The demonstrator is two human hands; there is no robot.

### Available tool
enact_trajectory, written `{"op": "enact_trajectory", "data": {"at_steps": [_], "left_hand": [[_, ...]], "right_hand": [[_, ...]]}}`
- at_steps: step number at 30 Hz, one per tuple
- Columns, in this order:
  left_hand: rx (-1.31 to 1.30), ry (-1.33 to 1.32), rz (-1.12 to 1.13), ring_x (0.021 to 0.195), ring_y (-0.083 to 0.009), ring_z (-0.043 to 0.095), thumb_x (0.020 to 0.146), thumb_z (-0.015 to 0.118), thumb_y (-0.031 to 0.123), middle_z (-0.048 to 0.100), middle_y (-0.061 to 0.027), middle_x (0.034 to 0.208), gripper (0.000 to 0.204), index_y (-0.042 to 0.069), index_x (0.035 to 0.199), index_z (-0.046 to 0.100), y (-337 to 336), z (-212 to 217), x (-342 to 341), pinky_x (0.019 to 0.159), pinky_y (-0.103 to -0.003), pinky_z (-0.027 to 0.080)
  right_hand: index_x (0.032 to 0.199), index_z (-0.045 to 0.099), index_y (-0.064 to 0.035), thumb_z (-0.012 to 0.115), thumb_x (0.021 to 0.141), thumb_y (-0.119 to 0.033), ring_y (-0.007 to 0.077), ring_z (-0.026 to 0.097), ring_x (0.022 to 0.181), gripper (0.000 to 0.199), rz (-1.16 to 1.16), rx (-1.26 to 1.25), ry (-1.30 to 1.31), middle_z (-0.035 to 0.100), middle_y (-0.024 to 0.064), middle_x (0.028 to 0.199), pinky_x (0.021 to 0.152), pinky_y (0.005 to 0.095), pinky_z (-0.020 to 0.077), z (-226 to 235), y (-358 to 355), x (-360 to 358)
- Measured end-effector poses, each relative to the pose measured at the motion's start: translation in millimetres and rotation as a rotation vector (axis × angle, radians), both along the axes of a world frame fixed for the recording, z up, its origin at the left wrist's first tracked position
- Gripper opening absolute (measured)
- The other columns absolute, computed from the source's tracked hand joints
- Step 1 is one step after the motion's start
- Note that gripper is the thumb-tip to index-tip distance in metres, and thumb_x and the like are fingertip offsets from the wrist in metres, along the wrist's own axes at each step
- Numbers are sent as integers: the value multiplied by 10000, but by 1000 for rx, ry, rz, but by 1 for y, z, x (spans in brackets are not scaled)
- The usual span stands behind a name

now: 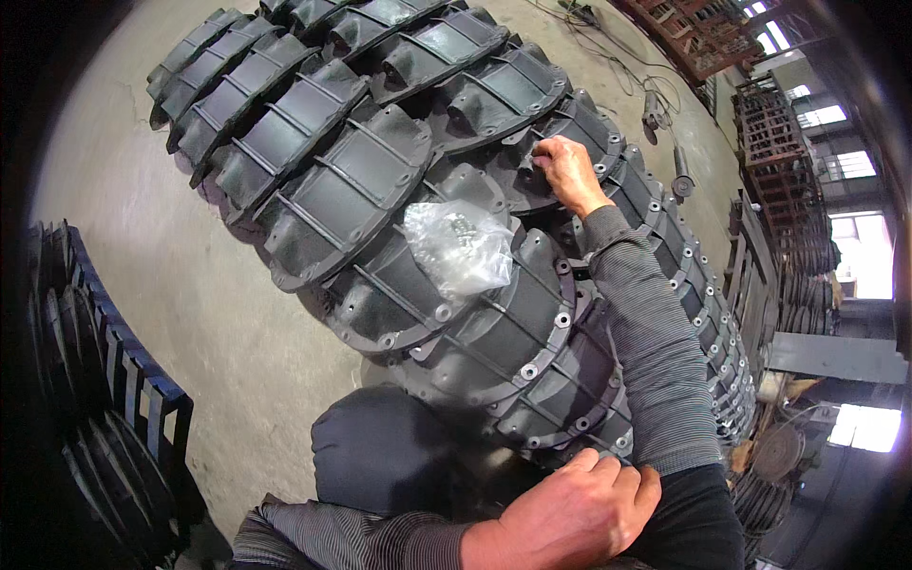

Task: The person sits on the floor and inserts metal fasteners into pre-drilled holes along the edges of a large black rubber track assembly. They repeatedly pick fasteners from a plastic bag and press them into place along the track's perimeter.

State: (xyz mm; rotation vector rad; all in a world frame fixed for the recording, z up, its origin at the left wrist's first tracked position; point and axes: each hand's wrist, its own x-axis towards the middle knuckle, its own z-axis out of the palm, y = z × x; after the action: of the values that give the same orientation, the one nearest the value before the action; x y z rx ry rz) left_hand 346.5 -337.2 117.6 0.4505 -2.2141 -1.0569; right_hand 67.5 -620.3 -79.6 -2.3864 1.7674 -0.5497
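Note:
Rows of black ribbed metal castings [356, 185] stand stacked on edge, with bolt holes and small bosses along their curved rims. My right hand [570, 173] reaches up to a casting in the middle of the stack. Its fingers are pinched together at the rim; whatever they hold, if anything, is hidden. Close to my body, my left hand [581, 508] is closed, knuckles up, beside the lower end of the nearer row. What lies inside its fingers does not show. Between the rows, a clear plastic bag [458, 249] of small metallic pieces rests on the castings.
A blue rack [142, 380] with dark curved parts stands at the left. On the concrete floor [123, 209], beyond the stack, lie a grinder-like tool [682, 176] and cables. Rusty metal crates [779, 161] line the right side. My dark-clothed knee [375, 451] is close to the castings.

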Motion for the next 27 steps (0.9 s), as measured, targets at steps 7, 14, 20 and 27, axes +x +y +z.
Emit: {"op": "enact_trajectory", "data": {"at_steps": [7, 14, 20, 27], "left_hand": [[21, -10, -1, 795, -226, 671, 873, 595, 201, 693, -73, 831, 294, 13, 1073, 702, 0, 0, 3, 731, -362, 480], [52, 6, 31, 784, -224, 671, 868, 614, 201, 695, -79, 807, 280, 14, 1049, 716, 2, 1, 5, 733, -363, 480], [36, 17, 67, 769, -228, 669, 862, 618, 198, 702, -86, 806, 270, 14, 1028, 725, 3, 0, 7, 722, -367, 480], [11, 11, 98, 729, -216, 650, 831, 618, 198, 676, -69, 774, 228, 36, 960, 715, 2, 2, 9, 707, -359, 482]], "right_hand": [[891, 657, 25, 688, 836, -53, 429, 664, 933, 100, 142, 83, 171, 665, 220, 932, 785, 489, 534, 9, -14, 1], [902, 639, 14, 715, 881, -132, 442, 680, 916, 166, 47, 130, 258, 686, 237, 949, 781, 508, 534, 8, -17, 2], [844, 643, -15, 674, 935, -277, 409, 707, 891, 279, 90, -33, 456, 710, 229, 892, 741, 495, 555, 3, -13, 9], [844, 750, -84, 600, 990, -450, 404, 727, 805, 422, -143, 131, 516, 741, 213, 852, 722, 501, 568, 8, -6, 19]]}}
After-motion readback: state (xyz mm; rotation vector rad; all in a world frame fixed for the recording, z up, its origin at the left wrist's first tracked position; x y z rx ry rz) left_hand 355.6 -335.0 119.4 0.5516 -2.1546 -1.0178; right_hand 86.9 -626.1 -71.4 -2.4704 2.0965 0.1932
